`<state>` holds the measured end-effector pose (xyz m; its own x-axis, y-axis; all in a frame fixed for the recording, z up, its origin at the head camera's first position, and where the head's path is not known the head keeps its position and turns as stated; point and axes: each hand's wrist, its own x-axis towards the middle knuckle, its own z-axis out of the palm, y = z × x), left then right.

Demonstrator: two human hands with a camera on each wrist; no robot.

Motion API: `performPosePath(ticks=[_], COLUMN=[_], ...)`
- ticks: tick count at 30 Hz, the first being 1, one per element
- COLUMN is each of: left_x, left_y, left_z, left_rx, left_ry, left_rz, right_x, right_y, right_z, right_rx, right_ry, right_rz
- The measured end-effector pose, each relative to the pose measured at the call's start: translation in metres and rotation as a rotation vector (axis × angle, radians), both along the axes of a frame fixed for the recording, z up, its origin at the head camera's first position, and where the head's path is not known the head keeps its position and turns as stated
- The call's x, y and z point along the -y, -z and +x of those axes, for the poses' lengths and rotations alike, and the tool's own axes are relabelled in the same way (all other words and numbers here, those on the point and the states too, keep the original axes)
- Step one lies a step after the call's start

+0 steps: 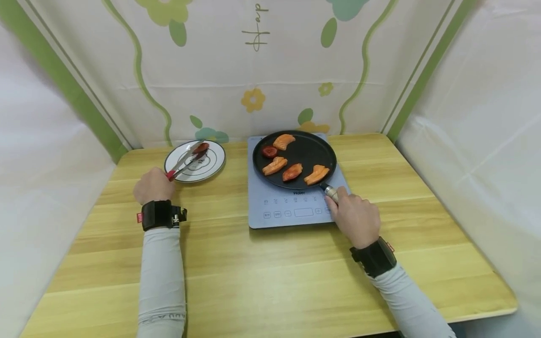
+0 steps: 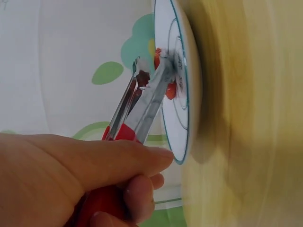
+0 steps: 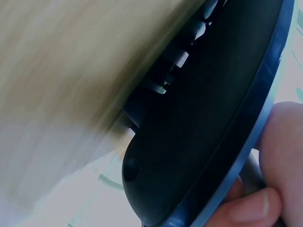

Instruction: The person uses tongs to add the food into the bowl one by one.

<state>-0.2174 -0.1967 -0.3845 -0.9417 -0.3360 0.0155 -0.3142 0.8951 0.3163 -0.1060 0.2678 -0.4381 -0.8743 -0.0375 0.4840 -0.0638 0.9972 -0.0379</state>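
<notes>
My left hand (image 1: 154, 186) grips red-handled metal tongs (image 2: 147, 106) over a white plate (image 1: 215, 166) with dark rings. The tongs' two arms stand apart at the tips. A reddish-brown piece of food (image 1: 201, 148) is at the tips over the plate; in the left wrist view one arm partly covers it, so I cannot tell whether it is pinched. On the right, my right hand (image 1: 358, 219) holds the handle (image 1: 331, 192) of a black flat pan (image 1: 310, 152). Several orange pieces of food (image 1: 274, 165) and a round dark red piece (image 1: 269, 151) lie in the pan.
Beneath the pan is a pale blue induction cooker (image 1: 274, 202) with its control panel toward me. The wooden table (image 1: 253, 281) extends around it. A white curtain (image 1: 211, 70) with flowers and green bands closes off the back, with white cloth at both sides.
</notes>
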Motion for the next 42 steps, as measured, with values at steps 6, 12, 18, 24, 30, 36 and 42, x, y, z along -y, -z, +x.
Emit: performPosePath(ticks=[6,12,18,24,30,36,42], left_x=[0.003,0.01,0.024,0.032,0.028,0.026,0.031], left_y=[0.003,0.005,0.01,0.013,0.012,0.005,0.004], left_z=[-0.001,-0.003,-0.005,-0.005,-0.004,0.001,0.004], left_rx=[0.011,0.044,0.062,0.072,0.095,0.152,0.185], left_ry=[-0.031,-0.04,-0.013,0.026,0.037,0.084,0.156], left_rz=[0.015,0.057,0.071,0.091,0.101,0.145,0.194], right_x=[0.001,0.002,0.003,0.003,0.001,0.001,0.0], right_y=[-0.001,-0.002,-0.003,-0.002,0.0,0.001,0.002], right_z=[-0.001,-0.001,-0.001,-0.001,-0.001,-0.001,-0.001], right_rx=[0.001,-0.002,-0.003,-0.011,-0.016,-0.026,-0.022], right_ry=[0.002,-0.002,-0.004,-0.007,-0.005,-0.01,-0.01], right_rz=[-0.003,-0.004,-0.008,-0.005,-0.001,0.012,0.012])
